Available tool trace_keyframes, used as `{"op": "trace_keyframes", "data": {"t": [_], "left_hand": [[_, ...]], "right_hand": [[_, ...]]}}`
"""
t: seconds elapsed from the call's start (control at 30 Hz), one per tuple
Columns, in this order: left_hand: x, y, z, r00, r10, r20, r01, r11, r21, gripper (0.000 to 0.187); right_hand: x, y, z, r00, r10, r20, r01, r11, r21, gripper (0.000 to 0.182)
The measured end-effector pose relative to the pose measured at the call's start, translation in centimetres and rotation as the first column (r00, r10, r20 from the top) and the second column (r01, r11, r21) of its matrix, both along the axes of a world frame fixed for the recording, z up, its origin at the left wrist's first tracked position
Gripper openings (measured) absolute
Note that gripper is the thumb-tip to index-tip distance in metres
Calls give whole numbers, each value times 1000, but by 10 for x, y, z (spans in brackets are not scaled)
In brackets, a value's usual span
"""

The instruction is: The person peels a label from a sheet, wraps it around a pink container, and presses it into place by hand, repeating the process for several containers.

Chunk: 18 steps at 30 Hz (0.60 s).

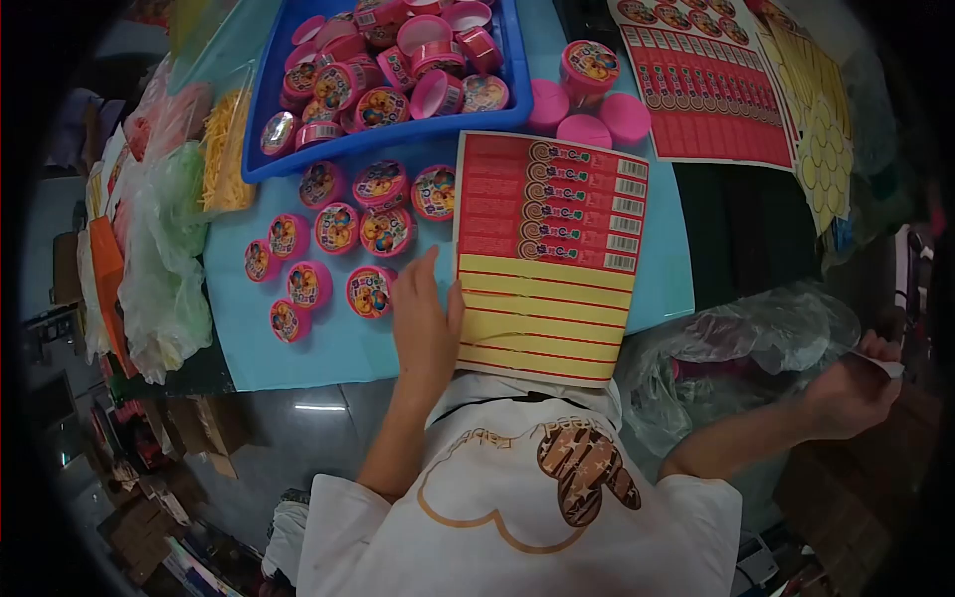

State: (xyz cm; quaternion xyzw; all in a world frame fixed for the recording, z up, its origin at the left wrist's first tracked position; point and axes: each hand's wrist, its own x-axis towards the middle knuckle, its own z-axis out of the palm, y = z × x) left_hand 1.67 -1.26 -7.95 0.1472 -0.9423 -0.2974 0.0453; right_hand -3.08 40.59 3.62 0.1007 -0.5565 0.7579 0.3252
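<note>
My left hand (426,313) rests at the left edge of a label sheet (552,219), fingers extended, beside a pink round container (370,292). Red strips with barcodes fill the sheet's upper half; the lower half shows yellow backing with thin red lines. Out to the far right, my right hand (860,390) is closed on a small pale piece, perhaps a label strip. Several more pink containers (337,228) with printed lids stand on the light blue table cover (348,363), left of the sheet.
A blue tray (398,138) full of pink containers is at the top. Pink lids (625,118) and a container (589,70) stand right of it. More label sheets (711,99) lie upper right. Plastic bags (169,269) hang at the left; a clear bag (736,338) is near my right arm.
</note>
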Motion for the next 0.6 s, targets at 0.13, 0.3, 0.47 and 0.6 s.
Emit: {"op": "trace_keyframes", "data": {"t": [0.13, 0.3, 0.47, 0.6], "left_hand": [[7, 23, 56, 880, -341, -331, 475, 641, 603, 40], [20, 28, 78, 926, -83, -368, 375, 86, 923, 26], [29, -1, 79, 915, -53, -400, 388, 381, 839, 13], [41, -42, 69, 901, 73, -427, 333, 513, 791, 14]], "right_hand": [[-1, -182, -1, 983, 180, -17, -105, 645, 757, 23], [3, -242, -10, 831, 556, 34, -279, 362, 889, 28], [2, -261, 4, 811, 560, 173, -441, 389, 808, 28], [-4, -256, 1, 805, 411, 427, -562, 302, 770, 23]]}}
